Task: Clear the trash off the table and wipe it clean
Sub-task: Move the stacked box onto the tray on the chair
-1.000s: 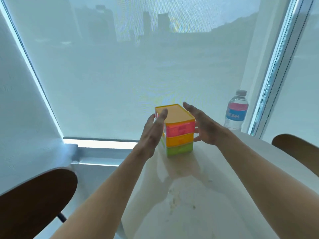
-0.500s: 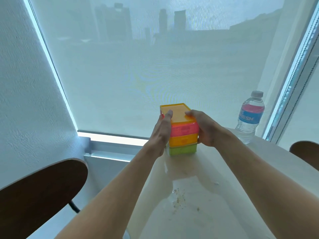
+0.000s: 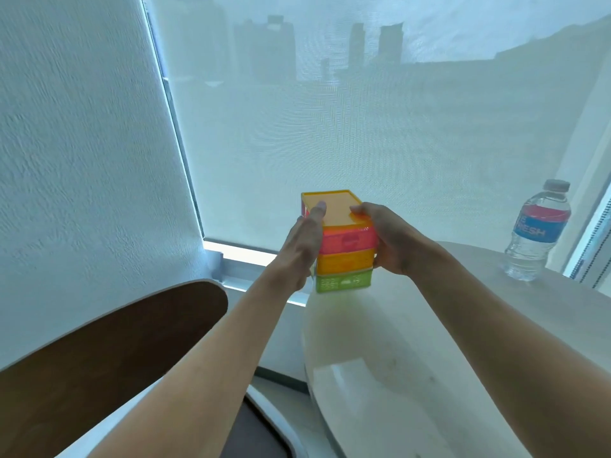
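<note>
Box stack (image 3: 344, 249) now lifted between fingers (image 3: 319, 209).

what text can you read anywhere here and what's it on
"RESH": white letters on the blue band of the bottle label; the start of the word is turned out of view, and a smaller line above it is too blurred to read.
Stack of boxes held between the left hand and right hand: faint raised marks on the pink, orange and green fronts, too blurred to read.
Nothing else legible.
</note>
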